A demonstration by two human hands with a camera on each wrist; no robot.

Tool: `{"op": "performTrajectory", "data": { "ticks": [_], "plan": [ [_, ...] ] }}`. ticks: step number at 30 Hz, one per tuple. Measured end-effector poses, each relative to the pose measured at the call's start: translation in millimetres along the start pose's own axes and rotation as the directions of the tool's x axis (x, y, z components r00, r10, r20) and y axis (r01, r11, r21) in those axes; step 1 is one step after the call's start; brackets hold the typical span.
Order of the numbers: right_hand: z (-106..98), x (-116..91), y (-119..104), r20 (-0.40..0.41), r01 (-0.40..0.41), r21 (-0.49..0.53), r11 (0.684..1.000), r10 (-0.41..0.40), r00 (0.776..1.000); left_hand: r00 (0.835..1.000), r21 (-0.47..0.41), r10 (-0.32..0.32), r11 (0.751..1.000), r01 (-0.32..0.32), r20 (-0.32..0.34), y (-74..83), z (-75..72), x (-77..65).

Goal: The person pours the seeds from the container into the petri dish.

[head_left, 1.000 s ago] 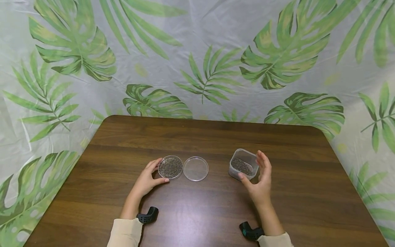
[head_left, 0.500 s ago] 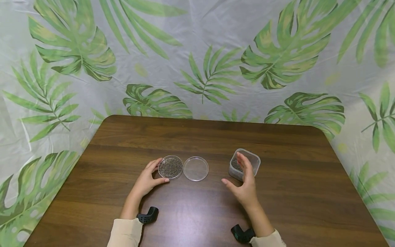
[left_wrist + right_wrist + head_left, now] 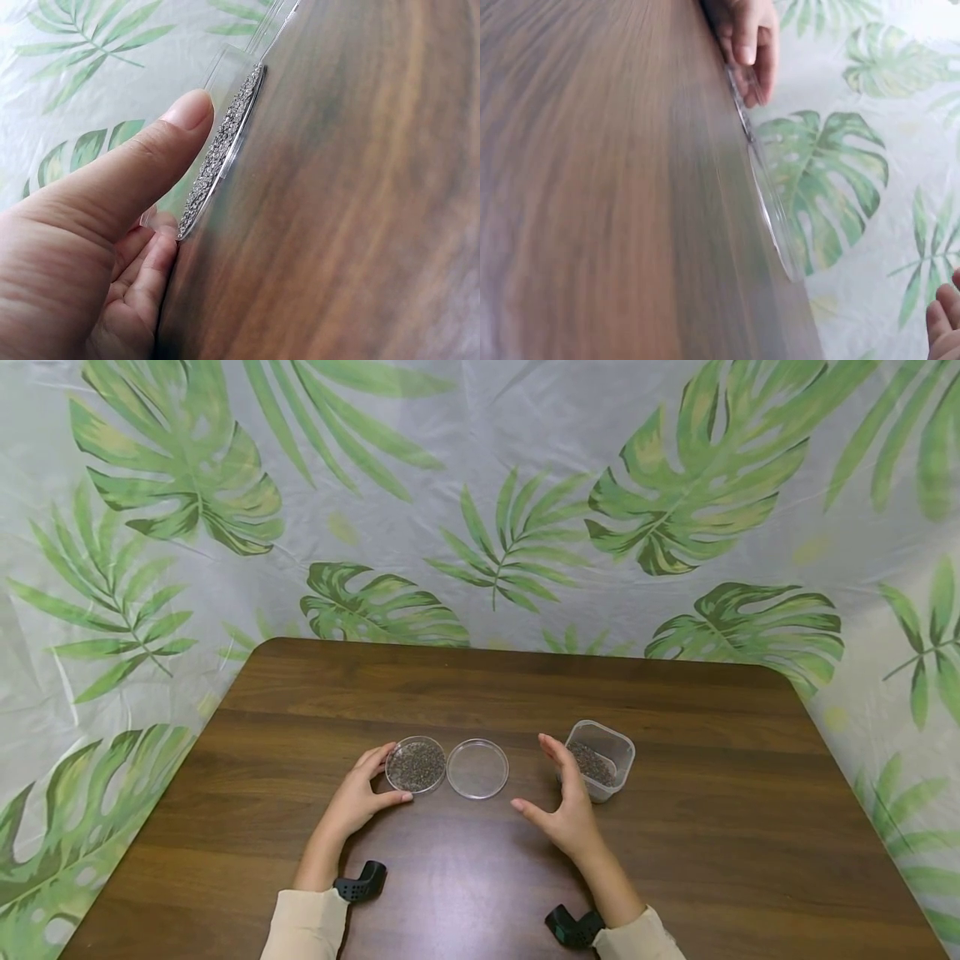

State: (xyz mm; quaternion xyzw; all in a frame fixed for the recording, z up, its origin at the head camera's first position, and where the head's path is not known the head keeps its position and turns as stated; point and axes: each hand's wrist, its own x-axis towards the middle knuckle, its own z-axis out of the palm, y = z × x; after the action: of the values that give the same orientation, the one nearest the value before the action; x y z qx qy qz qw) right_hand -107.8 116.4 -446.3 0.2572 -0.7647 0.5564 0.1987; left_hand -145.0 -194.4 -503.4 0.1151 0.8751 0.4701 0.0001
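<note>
My left hand (image 3: pixel 356 802) holds a clear petri dish (image 3: pixel 427 792) filled with dark grey grains (image 3: pixel 415 764), its thumb at the near edge and fingers at the far left edge. The dish is on the table. Close by its right side lies a second clear round dish or lid (image 3: pixel 477 769), with nothing in it. Between this and a translucent plastic tub (image 3: pixel 617 747), my right hand (image 3: pixel 567 814) hovers with thumb and fingers spread, holding nothing. Grains (image 3: pixel 591 764) lie in the tub, whose left side the hand partly covers. In the right wrist view, fingertips (image 3: pixel 946 311) show at the lower right.
The brown wooden table (image 3: pixel 712 827) has rounded far corners. A leaf-printed cloth (image 3: pixel 517 443) hangs behind it. Black cameras sit on both wrists, below pale sleeves (image 3: pixel 307 922).
My right hand has let go of the tub and moved left, past its left side toward the round lid. The left hand and the petri dish have stayed in place.
</note>
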Motion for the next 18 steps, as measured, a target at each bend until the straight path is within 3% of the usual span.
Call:
{"op": "performTrajectory", "data": {
  "ticks": [5, 10, 18],
  "plan": [
    [4, 0, 7, 0.056, -0.068, -0.041, 0.997, 0.070, 0.996, 1.000, -0.005, 0.002, 1.000, -0.002, 0.001, 0.3, -0.4, 0.5],
    [10, -5, 34, 0.101, -0.101, -0.091, 0.991, 0.110, 0.989, 1.000, -0.006, 0.004, 1.000, -0.004, 0.003, 0.6, -0.8, 0.4],
    [17, -7, 52, 0.151, -0.215, -0.083, 0.973, 0.225, 0.963, 1.000, -0.007, 0.012, 1.000, -0.012, 0.001, -1.5, -0.1, 0.8]
  ]
}}
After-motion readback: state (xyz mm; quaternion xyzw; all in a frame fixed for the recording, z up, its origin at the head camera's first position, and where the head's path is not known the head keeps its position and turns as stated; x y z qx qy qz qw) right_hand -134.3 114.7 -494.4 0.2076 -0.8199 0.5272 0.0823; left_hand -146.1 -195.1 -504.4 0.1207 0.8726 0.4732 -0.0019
